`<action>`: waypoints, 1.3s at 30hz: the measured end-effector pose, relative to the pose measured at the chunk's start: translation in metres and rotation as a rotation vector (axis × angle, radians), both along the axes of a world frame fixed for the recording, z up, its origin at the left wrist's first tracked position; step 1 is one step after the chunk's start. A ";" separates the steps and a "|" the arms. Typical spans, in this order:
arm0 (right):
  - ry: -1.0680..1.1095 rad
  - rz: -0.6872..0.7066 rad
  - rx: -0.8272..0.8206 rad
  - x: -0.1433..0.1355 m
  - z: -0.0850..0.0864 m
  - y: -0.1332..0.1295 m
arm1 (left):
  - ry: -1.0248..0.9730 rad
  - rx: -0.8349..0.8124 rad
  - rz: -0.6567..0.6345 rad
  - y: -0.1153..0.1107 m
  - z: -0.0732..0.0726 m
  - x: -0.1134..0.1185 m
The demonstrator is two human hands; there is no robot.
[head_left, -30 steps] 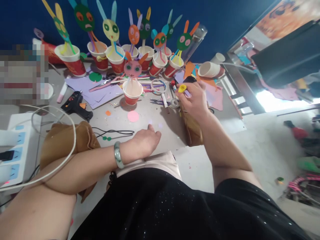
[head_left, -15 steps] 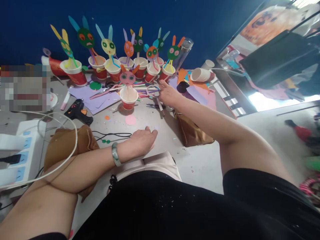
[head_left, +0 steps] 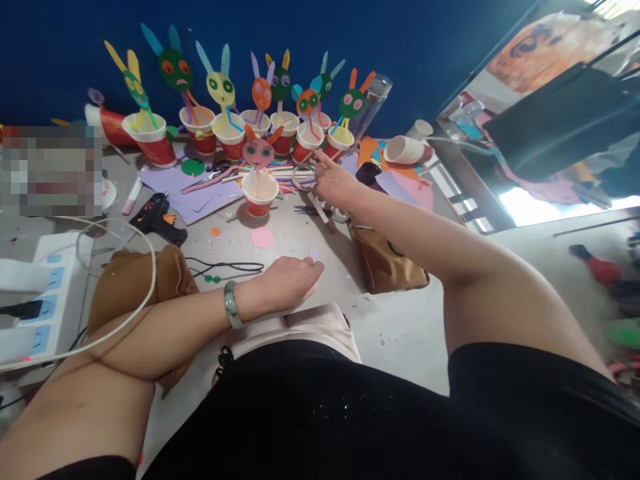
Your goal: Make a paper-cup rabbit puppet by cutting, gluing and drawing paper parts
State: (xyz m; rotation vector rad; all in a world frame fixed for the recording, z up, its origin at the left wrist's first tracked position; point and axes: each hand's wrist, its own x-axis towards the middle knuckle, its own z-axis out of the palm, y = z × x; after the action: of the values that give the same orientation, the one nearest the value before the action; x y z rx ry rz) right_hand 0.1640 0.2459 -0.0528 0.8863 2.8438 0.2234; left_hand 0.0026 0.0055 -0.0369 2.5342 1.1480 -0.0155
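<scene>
My left hand, a green-and-white bangle at its wrist, is curled at the front edge of the table. Its thumb and fingers come together, and whatever may lie between them is hidden. Out over the back of the table, my right hand has its index finger stretched and the others partly bent. It is beside a pale loop-shaped handle and a bundle of coloured pipe cleaners; I see nothing held in it. Left of it stands a paper cup bearing a pink rabbit face with orange ears.
Several red-and-white cups with paper rabbit heads line the blue wall. Purple paper, a black glue gun, a pink disc and a black cable lie about. A power strip is at left, a brown pouch at right.
My right hand has shifted slightly left, its index finger extended further. My left hand has moved a little right and its fingers have drawn closer together. The view has tilted slightly.
</scene>
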 end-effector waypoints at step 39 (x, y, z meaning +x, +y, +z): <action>-0.086 -0.317 -0.398 0.008 0.022 -0.143 | 0.099 0.166 0.346 0.016 0.071 -0.005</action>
State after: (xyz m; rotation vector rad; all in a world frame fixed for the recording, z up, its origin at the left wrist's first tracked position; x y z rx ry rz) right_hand 0.1721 0.1026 -0.0312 1.1734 2.4884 -0.3215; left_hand -0.0024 0.0215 0.0338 2.4592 1.6771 0.0448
